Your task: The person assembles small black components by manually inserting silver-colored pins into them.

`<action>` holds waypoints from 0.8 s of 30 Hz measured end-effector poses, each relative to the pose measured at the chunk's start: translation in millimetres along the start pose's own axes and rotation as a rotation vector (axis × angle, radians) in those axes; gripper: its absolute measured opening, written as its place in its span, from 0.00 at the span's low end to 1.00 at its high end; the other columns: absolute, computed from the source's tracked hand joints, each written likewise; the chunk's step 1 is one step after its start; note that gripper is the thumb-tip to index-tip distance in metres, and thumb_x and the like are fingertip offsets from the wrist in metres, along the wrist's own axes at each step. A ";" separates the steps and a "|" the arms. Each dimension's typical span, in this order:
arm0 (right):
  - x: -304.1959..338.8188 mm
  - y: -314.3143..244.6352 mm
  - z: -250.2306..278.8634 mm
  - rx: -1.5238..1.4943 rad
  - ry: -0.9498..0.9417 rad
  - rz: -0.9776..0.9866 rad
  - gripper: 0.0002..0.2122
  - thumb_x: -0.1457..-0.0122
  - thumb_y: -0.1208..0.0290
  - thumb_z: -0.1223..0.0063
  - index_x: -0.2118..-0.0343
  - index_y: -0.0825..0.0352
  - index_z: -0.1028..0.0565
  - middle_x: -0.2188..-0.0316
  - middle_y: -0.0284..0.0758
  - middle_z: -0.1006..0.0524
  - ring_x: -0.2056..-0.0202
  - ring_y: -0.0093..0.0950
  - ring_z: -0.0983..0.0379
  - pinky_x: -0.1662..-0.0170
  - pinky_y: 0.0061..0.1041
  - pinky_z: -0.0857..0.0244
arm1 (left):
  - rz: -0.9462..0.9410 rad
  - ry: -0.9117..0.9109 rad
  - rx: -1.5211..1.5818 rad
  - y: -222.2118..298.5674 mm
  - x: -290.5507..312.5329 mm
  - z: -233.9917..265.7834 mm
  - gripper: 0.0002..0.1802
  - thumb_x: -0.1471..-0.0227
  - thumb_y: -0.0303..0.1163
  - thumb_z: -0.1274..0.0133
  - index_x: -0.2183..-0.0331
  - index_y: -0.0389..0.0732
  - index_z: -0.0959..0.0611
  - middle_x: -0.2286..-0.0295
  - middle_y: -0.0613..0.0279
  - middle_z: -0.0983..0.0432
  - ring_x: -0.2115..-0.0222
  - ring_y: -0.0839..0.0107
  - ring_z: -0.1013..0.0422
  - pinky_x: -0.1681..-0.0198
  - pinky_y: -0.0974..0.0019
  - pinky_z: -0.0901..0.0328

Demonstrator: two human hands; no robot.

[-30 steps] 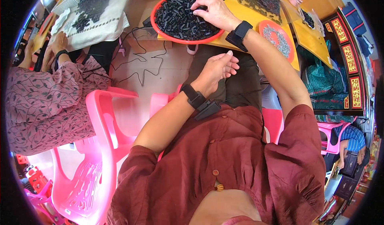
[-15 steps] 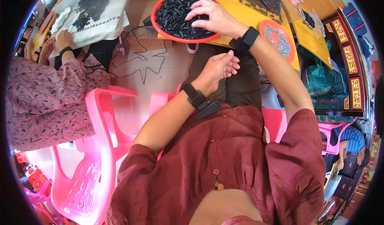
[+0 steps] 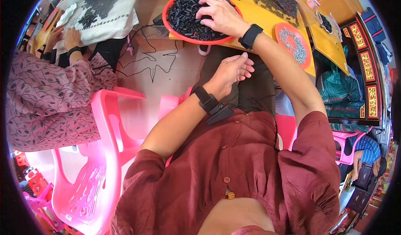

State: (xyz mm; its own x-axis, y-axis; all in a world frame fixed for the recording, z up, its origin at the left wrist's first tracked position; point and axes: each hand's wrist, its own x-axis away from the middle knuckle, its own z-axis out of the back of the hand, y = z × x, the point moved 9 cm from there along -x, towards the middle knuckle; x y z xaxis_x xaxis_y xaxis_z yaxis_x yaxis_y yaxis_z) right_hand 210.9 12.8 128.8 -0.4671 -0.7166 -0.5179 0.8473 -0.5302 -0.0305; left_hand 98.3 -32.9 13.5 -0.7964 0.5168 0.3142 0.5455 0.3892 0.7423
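A round red tray (image 3: 166, 25) heaped with small black plastic parts (image 3: 184, 15) sits on the yellow table. Over its right side is my right hand (image 3: 223, 14), its fingers bent and spread, the tips down at the parts. I can make out no piece in its grip. My left hand (image 3: 232, 72) hangs above my lap, short of the table. Its fingers are loosely curled but apart, and nothing shows in them; the palm is partly hidden. Right of my right wrist lies an orange-red plate (image 3: 307, 53) with small silvery metal pieces (image 3: 294, 45).
Clear-walled boxes of dark parts (image 3: 277, 3) stand at the back right. To my left, another person's hands (image 3: 72, 38) rest by a white cloth (image 3: 110, 26) holding black parts. A pink chair (image 3: 106, 130) and a black cable (image 3: 154, 61) on the floor lie between us.
The whole view has shifted slightly, so the tray and plate appear a little further right. My right hand's fingers have drawn in somewhat over the black parts. My left hand has hardly moved.
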 end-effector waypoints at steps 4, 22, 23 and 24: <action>-0.2 14.0 3.6 -0.008 -0.027 -0.123 0.07 0.55 0.71 0.45 0.70 0.63 0.23 0.60 0.39 0.30 0.56 0.37 0.35 0.52 0.31 0.40 | 0.007 0.002 0.001 -1.6 0.1 1.2 0.17 0.44 0.45 0.56 0.71 0.40 0.24 0.78 0.67 0.28 0.79 0.80 0.33 0.76 0.79 0.41; 3.6 -20.9 3.1 -0.104 -0.070 0.046 0.05 0.58 0.71 0.42 0.76 0.62 0.24 0.63 0.37 0.29 0.56 0.36 0.36 0.55 0.31 0.39 | 0.016 0.012 0.016 -0.9 0.9 0.2 0.17 0.44 0.44 0.57 0.72 0.40 0.24 0.78 0.67 0.27 0.79 0.80 0.33 0.77 0.79 0.42; 3.2 -18.4 2.2 -0.086 -0.066 0.021 0.05 0.58 0.71 0.42 0.76 0.62 0.24 0.63 0.37 0.29 0.57 0.36 0.36 0.54 0.31 0.39 | 0.016 0.012 0.015 -1.0 0.8 1.2 0.17 0.44 0.44 0.57 0.72 0.40 0.24 0.78 0.67 0.27 0.79 0.80 0.33 0.77 0.79 0.42; 3.8 -14.1 0.7 -0.066 -0.062 -0.004 0.05 0.58 0.71 0.42 0.76 0.63 0.24 0.63 0.36 0.29 0.57 0.36 0.35 0.54 0.31 0.39 | 0.028 -0.004 0.008 -2.1 0.7 0.8 0.16 0.44 0.43 0.57 0.70 0.41 0.24 0.77 0.67 0.27 0.78 0.80 0.32 0.74 0.79 0.40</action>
State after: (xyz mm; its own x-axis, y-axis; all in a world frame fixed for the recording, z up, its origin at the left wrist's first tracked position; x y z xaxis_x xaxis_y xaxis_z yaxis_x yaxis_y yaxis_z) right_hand 197.0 17.2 127.9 -0.4836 -0.7425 -0.4635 0.8593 -0.5034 -0.0901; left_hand 96.8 -32.7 11.7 -0.7793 0.5310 0.3326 0.5700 0.3803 0.7284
